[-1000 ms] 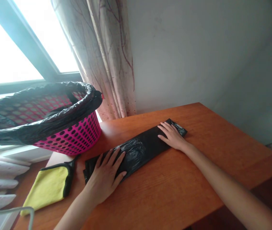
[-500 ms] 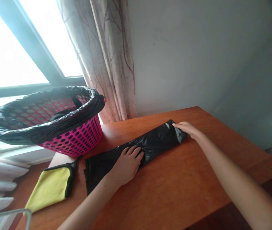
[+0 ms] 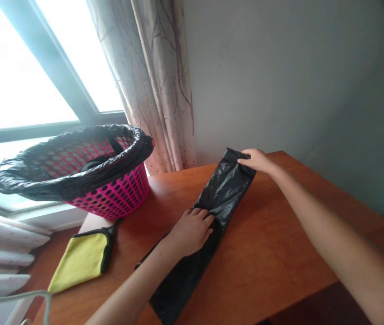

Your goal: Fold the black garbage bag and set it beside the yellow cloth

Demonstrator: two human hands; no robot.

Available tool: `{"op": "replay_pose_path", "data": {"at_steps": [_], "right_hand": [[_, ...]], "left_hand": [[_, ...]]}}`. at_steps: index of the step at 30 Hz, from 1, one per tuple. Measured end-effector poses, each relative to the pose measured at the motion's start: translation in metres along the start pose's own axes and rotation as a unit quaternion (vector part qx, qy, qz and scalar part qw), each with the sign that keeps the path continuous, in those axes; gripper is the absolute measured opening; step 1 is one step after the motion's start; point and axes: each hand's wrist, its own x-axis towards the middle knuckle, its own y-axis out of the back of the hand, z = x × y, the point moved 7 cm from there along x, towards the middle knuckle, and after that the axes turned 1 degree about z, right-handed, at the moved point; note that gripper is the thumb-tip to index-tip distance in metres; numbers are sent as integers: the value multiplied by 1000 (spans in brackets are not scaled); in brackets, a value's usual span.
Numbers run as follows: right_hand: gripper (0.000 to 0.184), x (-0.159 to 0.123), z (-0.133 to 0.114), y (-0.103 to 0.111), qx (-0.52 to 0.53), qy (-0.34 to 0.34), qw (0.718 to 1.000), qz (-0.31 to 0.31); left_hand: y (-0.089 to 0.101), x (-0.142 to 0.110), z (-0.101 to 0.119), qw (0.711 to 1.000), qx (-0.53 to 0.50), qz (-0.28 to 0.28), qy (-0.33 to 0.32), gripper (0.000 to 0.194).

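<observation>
A black plastic bag (image 3: 224, 192), folded into a long strip, stretches across the wooden table. My right hand (image 3: 256, 161) pinches its far end and holds that end raised off the tabletop. Across the strip's middle rests my left hand (image 3: 193, 231), its fingers laid over the plastic, at the point where the strip bends upward. The near part of the bag lies flat beneath and beside my left forearm.
A pink perforated basket (image 3: 129, 192) with black plastic over its rim stands at the table's back left. A yellow cloth item with dark edging (image 3: 81, 259) lies before it. Behind are a curtain (image 3: 164, 90), a window and a grey wall (image 3: 279, 81). The table's (image 3: 279, 234) right edge is visible.
My right hand has lifted the bag's far end and moved it up and slightly left. The strip has turned to a steeper angle, its near end swinging right. My left hand remains on its middle.
</observation>
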Motion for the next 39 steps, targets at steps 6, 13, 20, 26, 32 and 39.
{"op": "replay_pose_path", "data": {"at_steps": [6,13,20,26,32,39], "right_hand": [[25,-18,-132,28,-147,167,974,51],[20,-81,-221,24,-191,274,942,13],[21,-64,-212,15,-189,262,946,10],[24,-31,-184,13,-174,218,960,0],[25,-1,-155,18,-166,154,974,10],[22,-43,-198,17,-195,229,954,3]], "left_hand": [[-16,9,-8,998,46,48,18,48],[-30,10,-22,990,70,100,72,54],[-22,24,-2,994,52,94,-1,38],[-31,38,3,998,27,55,-22,42],[-30,38,3,998,37,51,-11,52],[-19,44,4,998,43,38,11,61]]}}
